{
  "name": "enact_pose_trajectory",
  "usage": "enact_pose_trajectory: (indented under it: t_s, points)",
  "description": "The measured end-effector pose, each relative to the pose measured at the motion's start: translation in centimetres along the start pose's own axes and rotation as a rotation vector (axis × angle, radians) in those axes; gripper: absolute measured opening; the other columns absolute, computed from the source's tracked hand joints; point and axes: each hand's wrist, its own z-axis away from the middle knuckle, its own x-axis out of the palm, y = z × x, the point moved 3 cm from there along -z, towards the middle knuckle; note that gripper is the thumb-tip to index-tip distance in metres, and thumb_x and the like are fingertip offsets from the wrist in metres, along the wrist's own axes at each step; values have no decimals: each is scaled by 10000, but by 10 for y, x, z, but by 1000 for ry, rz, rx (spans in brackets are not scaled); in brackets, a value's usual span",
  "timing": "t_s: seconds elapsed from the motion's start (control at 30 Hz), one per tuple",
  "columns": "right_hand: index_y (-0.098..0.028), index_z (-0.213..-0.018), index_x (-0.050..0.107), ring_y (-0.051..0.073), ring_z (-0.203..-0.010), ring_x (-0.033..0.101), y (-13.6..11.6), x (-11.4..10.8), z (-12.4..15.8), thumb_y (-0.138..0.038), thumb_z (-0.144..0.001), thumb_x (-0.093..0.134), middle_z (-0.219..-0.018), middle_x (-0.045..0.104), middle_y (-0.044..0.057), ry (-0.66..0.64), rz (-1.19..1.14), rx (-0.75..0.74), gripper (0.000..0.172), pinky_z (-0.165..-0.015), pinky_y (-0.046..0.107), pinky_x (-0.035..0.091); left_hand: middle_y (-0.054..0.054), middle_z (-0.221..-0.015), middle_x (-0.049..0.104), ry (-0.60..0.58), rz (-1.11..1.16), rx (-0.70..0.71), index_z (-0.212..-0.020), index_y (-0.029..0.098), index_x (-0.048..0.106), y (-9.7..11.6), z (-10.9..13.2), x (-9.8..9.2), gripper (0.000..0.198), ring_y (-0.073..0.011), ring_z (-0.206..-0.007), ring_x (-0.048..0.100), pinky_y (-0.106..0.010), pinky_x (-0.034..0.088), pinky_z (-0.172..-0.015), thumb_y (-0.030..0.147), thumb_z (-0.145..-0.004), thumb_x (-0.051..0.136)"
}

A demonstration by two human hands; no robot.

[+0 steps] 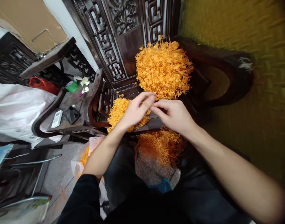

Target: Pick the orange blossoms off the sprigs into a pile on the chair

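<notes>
phone (pixel 71 114) beside white remote (pixel 57 118) (on side table (pixel 85 100)), white bag (pixel 14 109).

Even daylight, blurred warped edges

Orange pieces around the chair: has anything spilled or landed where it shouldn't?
Possibly. A scatter of orange pieces lies on the floor under the front edge of the chair seat, apart from the big pile and small pile on that seat. Whether spilled or dropped on purpose, I cannot tell.

Orange flower heap (pixel 164 67), dk brown fretwork chair (pixel 114 46), blk sleeve (pixel 84 199)
</notes>
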Motion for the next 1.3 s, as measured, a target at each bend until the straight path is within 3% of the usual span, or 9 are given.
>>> enact_pose_trajectory:
  t_s: [0.17,0.33,0.5,0.73,0.87,1.03,1.1,1.2,1.3]
  points:
    - [-153,-769,742,166,-612,566,2,2,0,-327,-939,606,-694,692,44,-48,34,75,279,-631,295,373,-35,-845,743,-31,-315,183,-877,172,709,6,3,1,450,-150,-807,681,-297,535,-819,564,-1026,546]
    - [-168,-778,757,174,-640,586,6,-6,-3,-329,-939,567,-731,725,43,-138,3,133,296,-632,305,378,-102,-1093,743,-232,-423,366,-1192,171,709,-2,5,-7,414,-200,-996,685,-347,533,-902,522,-1020,574]
    - [-185,-710,747,158,-560,483,15,-6,-6,-364,-937,579,-586,617,17,-157,109,233,334,-580,315,306,-110,-1101,708,-196,-566,413,-1219,237,759,-8,2,-13,357,-247,-1051,630,-410,503,-936,475,-1021,582]
    - [-199,-799,806,177,-618,575,19,-1,-11,-330,-927,613,-700,727,35,-169,98,191,266,-611,318,360,-63,-969,764,-151,-351,280,-979,211,787,-9,-4,-13,118,-180,-891,691,-330,538,-852,289,-965,699]
    - [-203,-772,801,203,-654,621,19,-3,-12,-291,-902,652,-735,756,46,-160,74,202,216,-644,342,398,-40,-805,748,-95,-175,36,-832,177,767,-24,-7,-21,55,-159,-707,685,-309,551,-708,219,-867,778]
    - [-192,-733,776,182,-596,567,40,-35,-2,-333,-882,714,-648,676,44,15,73,413,214,-606,335,368,-2,-623,677,325,107,-301,-788,129,713,-71,-5,-71,60,-127,-546,655,-281,571,-596,111,-790,770]
    - [-198,-793,781,161,-566,525,48,-41,2,-415,-903,710,-652,653,35,19,2,432,253,-588,325,359,-8,-633,682,397,158,-374,-794,119,702,-87,-3,-84,62,-124,-571,677,-283,599,-628,99,-794,760]
    - [-206,-923,794,149,-581,512,45,-29,2,-490,-919,690,-689,651,22,-89,-73,351,302,-584,310,361,-22,-691,713,262,243,-403,-835,123,705,-89,-3,-77,101,-138,-643,719,-288,624,-666,136,-789,794]
    - [-198,-1105,798,152,-582,513,29,-10,0,-539,-876,738,-676,647,8,-133,26,253,415,-593,304,371,-25,-746,735,90,308,-325,-885,143,715,-67,-4,-55,215,-147,-675,729,-289,624,-664,251,-769,860]
